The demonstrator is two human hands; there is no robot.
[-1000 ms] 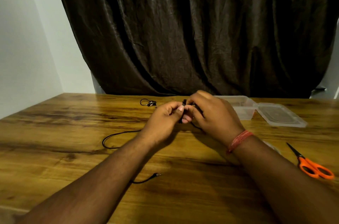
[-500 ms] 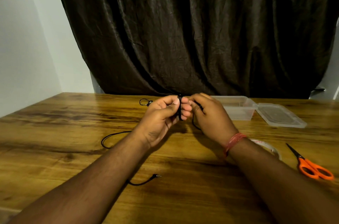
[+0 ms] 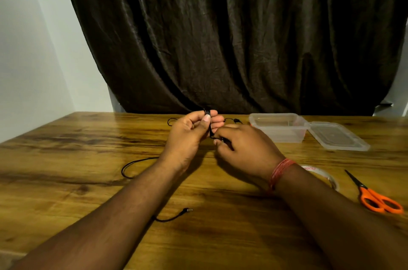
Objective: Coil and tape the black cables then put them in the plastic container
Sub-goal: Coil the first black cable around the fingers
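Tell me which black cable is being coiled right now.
The black cable wound round the left hand fingers; the second cable lies untouched near the container.

Black cable (image 3: 141, 162), orange scissors (image 3: 379, 201), seemingly clear container (image 3: 278, 125), brown wood-grain table (image 3: 66, 181).

Left hand (image 3: 187, 135) holds black cable (image 3: 207, 112) wound round its fingers (image 3: 213, 113); right hand (image 3: 245, 148) pinches the strand below.

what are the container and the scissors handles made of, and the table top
Container: clear, slightly frosted plastic; the table shows through its walls. Scissors handles: glossy orange, likely plastic; blades dark, probably metal. Table: brown wood grain with knots and a sheen, solid or laminate unclear.
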